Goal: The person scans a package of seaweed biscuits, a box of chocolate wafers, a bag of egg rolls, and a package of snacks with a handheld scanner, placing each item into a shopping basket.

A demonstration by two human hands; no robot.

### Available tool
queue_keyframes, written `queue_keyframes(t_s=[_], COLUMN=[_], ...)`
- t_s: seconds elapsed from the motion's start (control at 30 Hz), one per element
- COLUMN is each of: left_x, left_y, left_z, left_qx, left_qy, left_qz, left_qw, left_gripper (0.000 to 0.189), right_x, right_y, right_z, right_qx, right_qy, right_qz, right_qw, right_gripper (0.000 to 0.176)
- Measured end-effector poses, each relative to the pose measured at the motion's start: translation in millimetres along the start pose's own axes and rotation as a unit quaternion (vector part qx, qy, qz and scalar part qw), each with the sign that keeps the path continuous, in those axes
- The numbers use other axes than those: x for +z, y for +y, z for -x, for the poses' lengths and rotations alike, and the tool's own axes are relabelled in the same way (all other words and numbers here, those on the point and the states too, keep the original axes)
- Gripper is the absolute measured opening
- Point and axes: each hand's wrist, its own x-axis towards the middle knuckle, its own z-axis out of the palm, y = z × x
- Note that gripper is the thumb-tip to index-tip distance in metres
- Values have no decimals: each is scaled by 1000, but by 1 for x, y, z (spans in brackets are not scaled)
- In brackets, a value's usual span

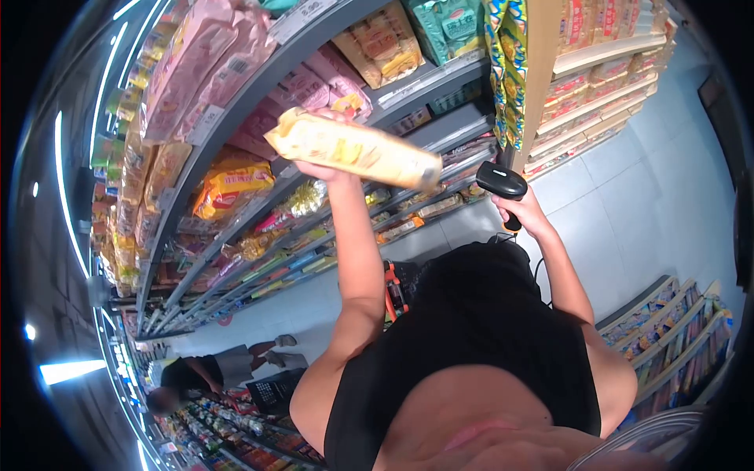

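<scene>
My left hand (320,171) is raised in front of the shelves, closed around a long yellow-beige food package (357,151). The package lies nearly sideways, and its far end is blurred. My fingers are partly hidden behind it. To the right, my right hand (528,213) grips the handle of a black handheld scanner (503,182). The scanner's head points up and left, towards the package, without touching it. A thin dark cable hangs near my right wrist.
Grey shelves (294,47) with packaged snacks curve across the top and left. A wooden-edged rack (609,55) stands upper right, a low rack (667,330) lower right. Another person (200,375) is in the aisle at lower left, near a black basket (271,392). Tiled floor (605,196) shows at right.
</scene>
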Motion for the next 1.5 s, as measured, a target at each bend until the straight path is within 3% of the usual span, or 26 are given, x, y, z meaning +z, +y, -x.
queue_keyframes(t_s=[0.07,0.13,0.17,0.27,0.33,0.4,0.5,0.63,0.77,1.0,1.13,1.27,1.37,1.4,1.5], left_x=[21,-1,-20,-23,-37,-44,-49,-43,-45,-25,-14,-15,-26,-39,-72], left_y=[4,3,0,10,5,10,11,13,14,25,32,36,33,24,11], left_z=[32,71,90,137,167,184,192,209,224,230,221,217,223,229,237], left_qx=[-152,-243,-282,-269,-248,-261,-253,-220,-217,-211,-169,-162,-175,-176,-175], left_qy=[100,109,61,69,71,104,63,86,135,142,125,136,215,204,198], left_qz=[90,274,362,389,340,316,358,375,372,317,338,305,323,345,398], left_qw=[979,924,887,878,904,906,896,897,892,914,917,928,905,899,878], left_gripper=[61,63,60,56,59,60,57,63,66,80,87,77,67,65,58], right_x=[5,12,19,33,45,57,85,104,120,141,155,160,149,142,116], right_y=[1,-5,-8,-10,-12,-7,-17,-19,-34,-71,-90,-92,-72,-62,-21], right_z=[-1,-1,-1,-6,-11,-21,-31,-44,-47,-47,-58,-66,-60,-57,-52], right_qx=[9,36,41,59,73,90,86,61,75,111,101,83,89,95,89], right_qy=[-36,-99,-126,-208,-254,-281,-297,-347,-361,-334,-368,-369,-335,-323,-295], right_qz=[4,12,25,61,67,95,150,127,104,107,146,151,130,125,75], right_qw=[999,994,991,974,962,951,939,927,924,930,913,914,929,933,948], right_gripper=[17,26,29,32,30,23,24,24,23,24,26,27,32,35,26])
